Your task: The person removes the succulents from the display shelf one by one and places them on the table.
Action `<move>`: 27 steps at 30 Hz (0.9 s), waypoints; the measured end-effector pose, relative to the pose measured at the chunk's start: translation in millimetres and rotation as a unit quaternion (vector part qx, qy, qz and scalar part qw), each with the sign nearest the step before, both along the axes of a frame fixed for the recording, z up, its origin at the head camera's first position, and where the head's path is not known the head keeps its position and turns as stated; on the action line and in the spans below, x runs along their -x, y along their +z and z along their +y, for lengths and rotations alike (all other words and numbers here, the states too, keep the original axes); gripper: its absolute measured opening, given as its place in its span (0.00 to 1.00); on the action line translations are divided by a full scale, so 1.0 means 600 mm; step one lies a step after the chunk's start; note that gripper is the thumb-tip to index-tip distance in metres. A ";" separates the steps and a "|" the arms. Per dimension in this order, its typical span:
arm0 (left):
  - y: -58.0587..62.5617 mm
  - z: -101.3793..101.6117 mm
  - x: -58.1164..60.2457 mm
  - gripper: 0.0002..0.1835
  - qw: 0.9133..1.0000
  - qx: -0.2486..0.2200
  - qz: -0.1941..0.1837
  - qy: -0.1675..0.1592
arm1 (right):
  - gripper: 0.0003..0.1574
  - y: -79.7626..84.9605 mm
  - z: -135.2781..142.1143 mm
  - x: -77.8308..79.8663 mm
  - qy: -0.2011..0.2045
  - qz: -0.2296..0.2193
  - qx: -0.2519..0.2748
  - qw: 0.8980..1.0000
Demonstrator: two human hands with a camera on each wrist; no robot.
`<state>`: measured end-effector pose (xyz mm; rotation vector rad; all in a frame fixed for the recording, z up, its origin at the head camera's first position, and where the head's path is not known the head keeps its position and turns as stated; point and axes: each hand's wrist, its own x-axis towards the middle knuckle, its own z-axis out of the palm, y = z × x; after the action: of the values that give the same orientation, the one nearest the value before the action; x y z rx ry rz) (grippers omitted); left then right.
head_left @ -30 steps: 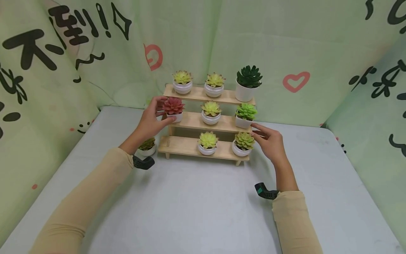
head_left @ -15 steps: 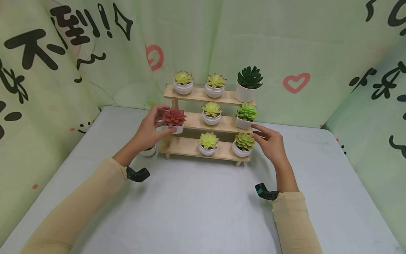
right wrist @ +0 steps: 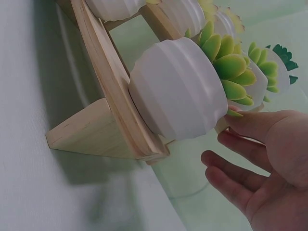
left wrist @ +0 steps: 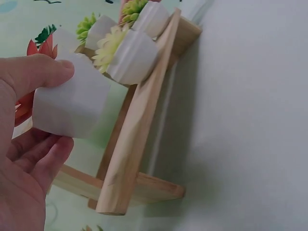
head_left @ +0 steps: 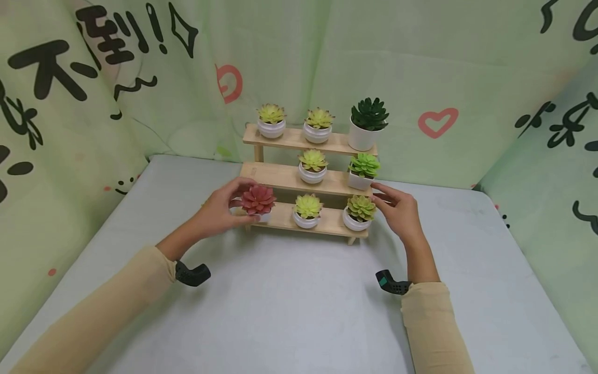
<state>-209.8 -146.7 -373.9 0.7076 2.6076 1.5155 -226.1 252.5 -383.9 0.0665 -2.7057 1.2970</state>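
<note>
My left hand grips a red artificial succulent in a white pot, over the left end of the wooden stand's lowest shelf. In the left wrist view, thumb and fingers hold the white pot from opposite sides, and a gap shows between pot and shelf. At the stand's right side my right hand has loosely extended fingers, its fingertips right at the end of the middle shelf. A green succulent in a ridged white pot sits beside it on the lowest shelf.
Two yellow-green succulents and a dark green one line the top shelf. The middle shelf bears a yellow-green succulent and a bright green one. Another yellow-green succulent stands mid-lowest shelf. A printed curtain hangs behind.
My left hand has brought the red succulent down from the middle shelf's left end to above the lowest shelf. The left arm now hides most of a potted plant on the table. My right hand stays put.
</note>
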 end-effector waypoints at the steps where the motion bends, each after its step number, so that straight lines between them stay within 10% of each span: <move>1: -0.002 0.001 -0.003 0.36 1.000 0.003 0.000 -0.006 | 0.26 0.000 0.000 0.000 0.000 0.001 0.000 1.000; 27: -0.077 0.007 -0.055 0.34 0.996 0.003 -0.035 -0.080 | 0.26 0.000 -0.001 0.001 -0.005 -0.005 0.005 1.000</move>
<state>-176.7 -142.3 -420.4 0.8254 2.4396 1.4580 -226.8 251.8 -383.8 0.0466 -2.7047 1.3117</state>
